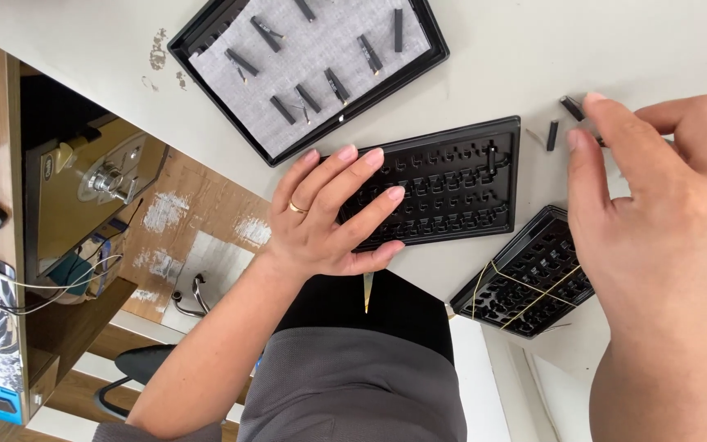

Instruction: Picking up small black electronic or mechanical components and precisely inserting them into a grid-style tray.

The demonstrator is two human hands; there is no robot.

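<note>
Nearest you, your lap and grey clothing fill the bottom edge, w/ the white table (493, 49) starting just beyond.

Your left hand (329, 209) lies flat, fingers spread, on the near-left part of the black slotted tray (452, 192). It presses down, nothing pinched. Keep it there so the tray doesn't slide or flip when a part goes in; judging by the angle, keep fingertips off the slots you want to fill.

To the right, near the table edge, a stack of similar trays (533, 282) bound w/ yellow rubber bands sits apart from the open tray. Don't bump it w/ your forearm.

Your right hand (656, 213) is further right, thumb and forefinger closed on a small black part (573, 107) at the tips. Grip looks light; hold it by the body, not the thin end, so it stays straight. A second small black piece (551, 135) lies on the table just beside that hand, btw it and the slotted tray.

One slot near the tray's far-right corner seems filled already (492, 157); can't tell more.

Farthest out, a larger black tray w/ a grey liner (312, 65) holds approx a dozen loose black parts, well apart from both hands.
</note>
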